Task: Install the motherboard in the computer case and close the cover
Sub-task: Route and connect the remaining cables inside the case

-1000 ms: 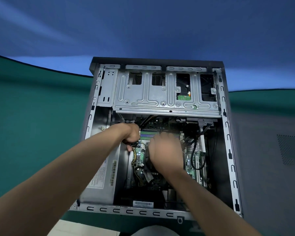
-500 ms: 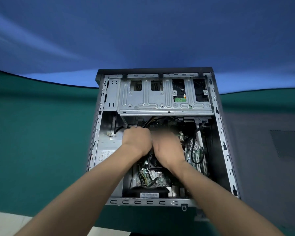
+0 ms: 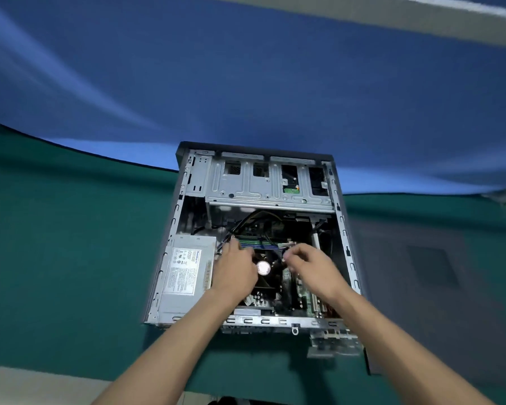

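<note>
fingers point(image 3: 288, 255) inside open case point(image 3: 351, 267), motherboard point(image 3: 287, 283) within

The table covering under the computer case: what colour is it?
Dark green cloth, plain, clearest in the head view.

One head-worn camera looks forward and down, close above the computer case point(image 3: 254, 235).

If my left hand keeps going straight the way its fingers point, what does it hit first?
Probably the blue memory slots on the motherboard, just past the left hand; the black cables lie just beyond. Depth is unclear from this view.
</note>
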